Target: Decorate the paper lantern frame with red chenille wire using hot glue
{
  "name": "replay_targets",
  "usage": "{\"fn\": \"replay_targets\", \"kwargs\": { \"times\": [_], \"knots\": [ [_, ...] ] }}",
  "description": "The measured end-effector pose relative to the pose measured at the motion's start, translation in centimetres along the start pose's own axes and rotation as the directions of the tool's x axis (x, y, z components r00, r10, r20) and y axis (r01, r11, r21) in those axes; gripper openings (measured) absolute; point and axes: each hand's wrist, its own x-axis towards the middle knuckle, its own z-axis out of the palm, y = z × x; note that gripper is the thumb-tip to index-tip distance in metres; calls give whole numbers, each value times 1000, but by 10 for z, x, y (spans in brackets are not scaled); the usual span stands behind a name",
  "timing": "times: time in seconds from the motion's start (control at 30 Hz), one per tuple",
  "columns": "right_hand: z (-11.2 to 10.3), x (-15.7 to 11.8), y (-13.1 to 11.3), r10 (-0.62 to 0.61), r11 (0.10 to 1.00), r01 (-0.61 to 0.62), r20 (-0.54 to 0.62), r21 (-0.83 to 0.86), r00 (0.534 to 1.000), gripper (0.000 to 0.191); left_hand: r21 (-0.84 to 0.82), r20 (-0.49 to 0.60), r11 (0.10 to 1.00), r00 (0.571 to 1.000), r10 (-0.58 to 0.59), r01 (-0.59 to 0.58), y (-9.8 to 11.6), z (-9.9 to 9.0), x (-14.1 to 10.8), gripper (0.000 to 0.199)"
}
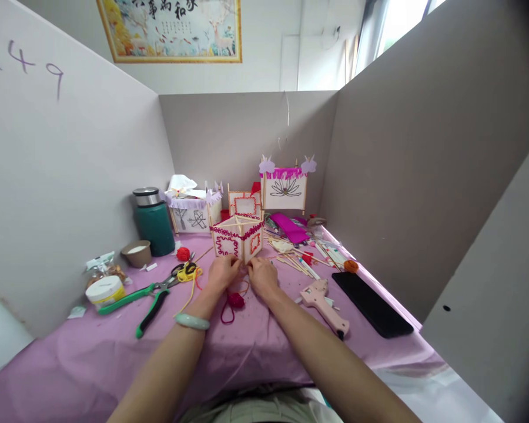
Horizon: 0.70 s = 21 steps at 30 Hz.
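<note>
A small box-shaped lantern with white panels, wooden sticks and dark red yarn trim stands upright in the middle of the table. At its lower front edge, my left hand has its fingers closed near the bottom corner. Close beside it, my right hand is pinched at the same corner. What lies between the fingertips is too small to make out. Just in front of both hands, a dark red yarn ball rests on the pink cloth with a loop of yarn.
Green-handled pliers, black scissors, a jar and a teal flask are on the left. On the right lie a pink glue gun, a black phone and scattered sticks. Decorated lanterns stand behind.
</note>
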Motion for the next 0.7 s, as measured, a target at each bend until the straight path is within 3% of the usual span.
{"fn": "replay_targets", "kwargs": {
  "times": [0.13,0.23,0.33,0.43,0.7],
  "knots": [
    [-1,0,-1,-1,1000,1,-6,9,1000,28,-17,-223,997,972,72,-78,2,-5,0,21],
    [-3,0,-2,3,1000,-2,-12,23,1000,28,-9,-427,991,897,114,-131,6,-14,5,25],
    [-4,0,-1,6,999,-6,-11,36,1000,27,30,-545,983,822,168,-182,14,-27,15,37],
    [-5,0,0,16,999,-16,-1,41,1000,27,78,-545,971,806,233,-228,20,-36,31,37],
    [-1,2,2,16,998,-18,28,61,999,29,115,-440,960,853,281,-257,21,-38,54,20]
  ]
}}
